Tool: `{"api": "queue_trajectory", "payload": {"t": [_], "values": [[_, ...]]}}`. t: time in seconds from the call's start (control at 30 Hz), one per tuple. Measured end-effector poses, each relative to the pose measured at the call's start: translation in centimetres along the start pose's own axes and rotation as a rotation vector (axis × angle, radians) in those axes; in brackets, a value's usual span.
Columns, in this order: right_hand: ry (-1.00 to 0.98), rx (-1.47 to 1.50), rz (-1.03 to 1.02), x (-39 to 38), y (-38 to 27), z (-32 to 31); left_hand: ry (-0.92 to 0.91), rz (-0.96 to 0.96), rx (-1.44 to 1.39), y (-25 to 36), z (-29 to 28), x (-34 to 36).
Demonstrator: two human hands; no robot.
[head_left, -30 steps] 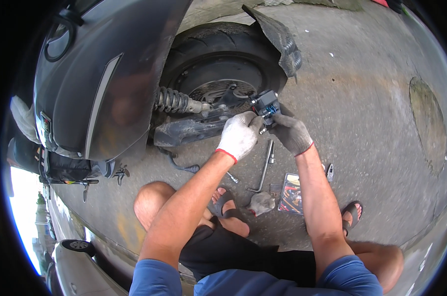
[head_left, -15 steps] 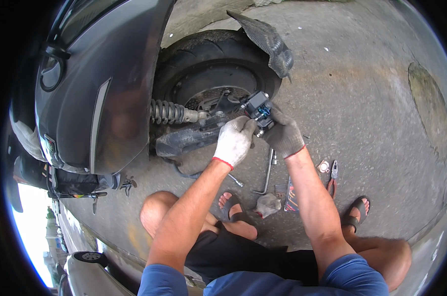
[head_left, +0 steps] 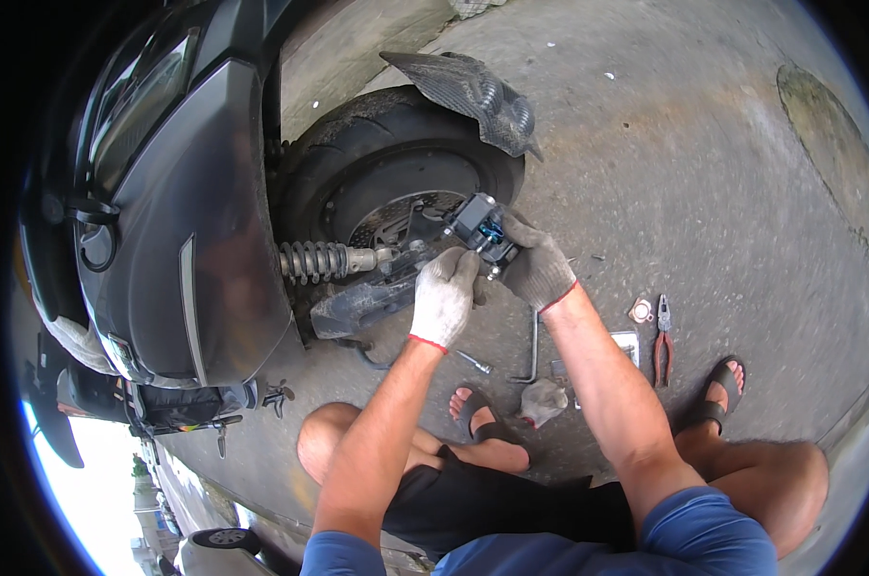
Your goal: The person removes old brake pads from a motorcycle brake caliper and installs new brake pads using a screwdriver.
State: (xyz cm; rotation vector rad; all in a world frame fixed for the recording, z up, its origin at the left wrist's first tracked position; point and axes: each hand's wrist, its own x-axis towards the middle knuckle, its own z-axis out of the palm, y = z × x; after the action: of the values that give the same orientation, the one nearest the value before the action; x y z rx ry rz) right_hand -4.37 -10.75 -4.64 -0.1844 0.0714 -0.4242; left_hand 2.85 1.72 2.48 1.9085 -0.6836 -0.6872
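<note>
Beside the scooter's rear wheel (head_left: 386,182), both gloved hands' fingers (head_left: 458,274) pinch a dark brake caliper (head_left: 479,228).

Dark metal brake caliper (head_left: 480,228) with blue part, held tilted at scooter's rear wheel (head_left: 396,178), beside disc

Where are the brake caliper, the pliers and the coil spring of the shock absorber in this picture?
brake caliper (head_left: 479,226), head view, on its dark metal body between the gloved hands.
pliers (head_left: 662,338), head view, on the red handles, lying on the ground.
coil spring (head_left: 312,260), head view, on the middle coils.
</note>
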Motion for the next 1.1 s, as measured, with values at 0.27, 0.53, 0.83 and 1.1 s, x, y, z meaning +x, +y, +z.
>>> {"api": "queue_trajectory", "payload": {"t": [0.27,0.53,0.83,1.1], "values": [[-0.054,0.040,-0.024,0.4,0.7,-0.6,0.001,0.017,-0.019,-0.4,0.1,0.2],[-0.031,0.042,-0.038,0.6,1.0,-0.5,0.064,0.151,0.209,-0.3,-0.2,0.1],[-0.078,-0.024,-0.037,0.1,0.6,-0.4,-0.065,-0.105,-0.074,0.6,-0.9,-0.1],[-0.086,-0.181,-0.082,-0.4,0.1,-0.5,0.012,0.033,0.103,0.0,-0.7,-0.1]]}}
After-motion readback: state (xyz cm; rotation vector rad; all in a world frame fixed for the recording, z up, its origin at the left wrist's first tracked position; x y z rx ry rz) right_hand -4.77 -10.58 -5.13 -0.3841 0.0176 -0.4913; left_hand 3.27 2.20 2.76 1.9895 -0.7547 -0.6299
